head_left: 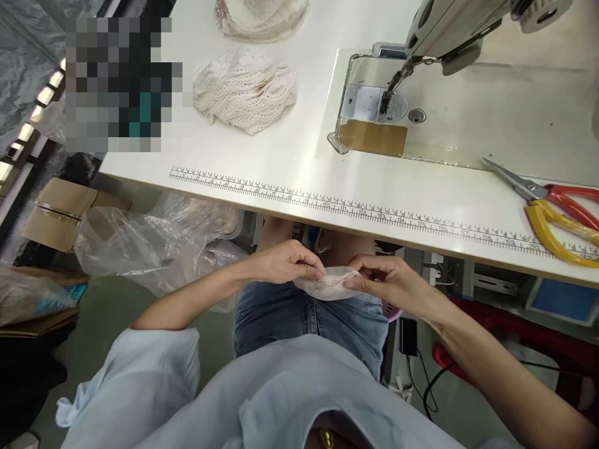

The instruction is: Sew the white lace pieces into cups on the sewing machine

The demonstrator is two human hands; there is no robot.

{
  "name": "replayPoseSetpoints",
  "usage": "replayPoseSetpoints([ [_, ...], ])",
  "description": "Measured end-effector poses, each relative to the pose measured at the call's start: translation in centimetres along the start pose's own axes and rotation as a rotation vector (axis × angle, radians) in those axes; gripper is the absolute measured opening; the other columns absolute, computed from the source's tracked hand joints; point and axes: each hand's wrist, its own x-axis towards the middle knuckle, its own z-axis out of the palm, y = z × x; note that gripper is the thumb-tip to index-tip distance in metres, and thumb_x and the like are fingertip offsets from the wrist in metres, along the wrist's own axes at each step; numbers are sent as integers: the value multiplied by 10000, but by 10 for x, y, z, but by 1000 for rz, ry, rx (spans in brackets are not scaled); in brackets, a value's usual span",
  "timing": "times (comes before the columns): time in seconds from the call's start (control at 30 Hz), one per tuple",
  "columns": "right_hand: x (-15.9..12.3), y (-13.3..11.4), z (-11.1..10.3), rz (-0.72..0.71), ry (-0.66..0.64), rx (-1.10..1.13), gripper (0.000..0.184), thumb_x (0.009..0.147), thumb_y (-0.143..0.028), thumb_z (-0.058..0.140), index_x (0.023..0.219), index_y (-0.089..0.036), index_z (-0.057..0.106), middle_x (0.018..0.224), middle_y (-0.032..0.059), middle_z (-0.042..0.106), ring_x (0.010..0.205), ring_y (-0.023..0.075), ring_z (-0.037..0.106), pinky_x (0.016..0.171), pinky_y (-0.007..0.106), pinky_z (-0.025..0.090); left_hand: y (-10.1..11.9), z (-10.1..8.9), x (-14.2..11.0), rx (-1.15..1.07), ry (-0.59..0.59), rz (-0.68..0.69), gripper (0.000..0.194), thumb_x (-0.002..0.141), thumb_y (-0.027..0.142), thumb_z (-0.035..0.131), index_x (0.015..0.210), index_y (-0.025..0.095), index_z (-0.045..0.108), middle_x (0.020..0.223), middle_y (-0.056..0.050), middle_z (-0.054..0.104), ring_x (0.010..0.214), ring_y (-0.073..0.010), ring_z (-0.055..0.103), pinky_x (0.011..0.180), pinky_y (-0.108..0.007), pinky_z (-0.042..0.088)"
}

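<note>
Over my lap, below the table's front edge, a small piece of sheer white fabric with a lace strip (331, 288) is stretched between both hands. My left hand (294, 263) pinches its left end between thumb and fingers. At its right end my right hand (381, 277) grips the edge the same way. A thin reddish line runs along the lace. On the table lie a pile of cream lace pieces (246, 90) and, farther back, another cream fabric pile (262, 19) with a pinkish edge.
A sewing machine (449, 37) stands at the back right, its needle over a metal plate. Scissors (552, 206) with red and yellow handles lie at the table's right. A printed ruler (327, 202) follows the front edge. Plastic bags (154, 243) and a cardboard box (65, 212) are at lower left.
</note>
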Motion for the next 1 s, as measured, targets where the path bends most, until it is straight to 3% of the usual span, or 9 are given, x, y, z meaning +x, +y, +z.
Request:
replayPoseSetpoints([
  [0.13,1,1,0,-1,13,5,255,769,-431,657,779,-176,660,667,12,579,592,121,479,526,247,377,-4,0,0,16,-19,15,253,861,284,511,929,131,699,868,-48,685,749,-113,581,657,-193,405],
  [0.23,2,2,1,-6,44,15,266,756,-443,668,760,-177,655,676,14,591,570,114,473,497,240,364,-9,3,0,-28,-22,8,299,786,317,620,1021,140,668,796,-20,655,681,-103,546,609,-189,382],
  [0.37,2,1,4,0,72,31,280,770,-449,649,744,-171,641,615,-6,546,486,80,404,419,221,293,-10,8,3,11,38,1,259,743,335,657,877,115,680,639,25,564,585,-79,466,543,-180,327],
  [0.53,0,0,5,18,60,44,278,773,-439,646,736,-164,624,545,-37,475,421,55,325,381,215,241,-6,6,1,-54,-14,-18,202,795,253,584,896,111,686,799,-23,656,718,-113,549,639,-189,399],
  [0.67,2,-1,8,12,64,46,287,763,-449,654,734,-166,616,525,-48,443,425,58,312,392,219,241,-6,6,2,-77,-16,-36,330,743,310,657,1019,132,679,797,-13,656,690,-107,543,623,-191,389],
  [0.83,2,-2,9,-7,91,-57,285,781,-452,635,748,-170,614,589,-31,464,497,79,346,455,233,272,-4,11,9,-80,105,-69,321,710,372,675,863,92,720,611,17,563,567,-78,461,522,-188,317],
  [1.0,-1,0,4,-22,46,-165,303,776,-477,630,841,-181,630,558,-49,405,516,94,331,479,241,260,0,11,9,-97,104,-80,242,695,295,681,818,91,725,649,-3,619,595,-90,512,549,-190,361],
])
